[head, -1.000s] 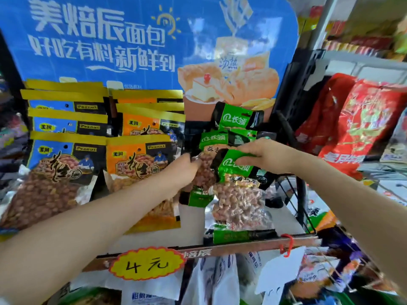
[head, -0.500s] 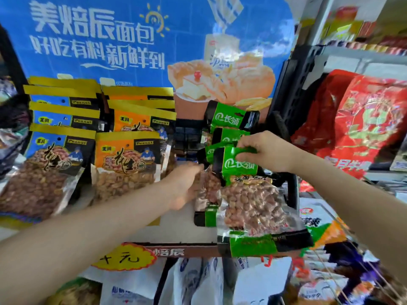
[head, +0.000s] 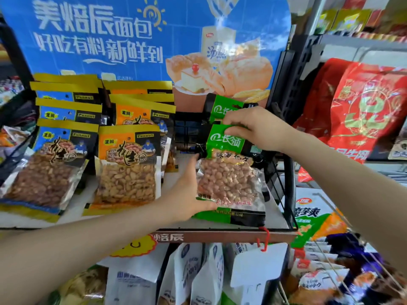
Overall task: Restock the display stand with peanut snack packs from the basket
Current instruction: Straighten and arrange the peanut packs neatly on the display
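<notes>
A green-topped peanut pack (head: 229, 181) leans on the display stand's shelf (head: 220, 233), in the right-hand row. My right hand (head: 253, 128) pinches its green header from above. My left hand (head: 187, 194) holds its lower left edge, thumb on the green bottom strip. Another green pack (head: 222, 106) stands behind it, mostly hidden. Left of these are rows of orange-labelled peanut packs (head: 130, 164) and blue-labelled peanut packs (head: 52, 164). The basket is out of view.
A blue bread poster (head: 132, 36) backs the stand. Black rack uprights (head: 288, 102) and red snack bags (head: 363, 106) stand to the right. White bags (head: 193, 274) hang below the shelf, with a red hook (head: 265, 238) on its front lip.
The green pack has come down onto the shelf and now leans upright in its row. My left hand slid from the pack's upper side to its lower left edge.
</notes>
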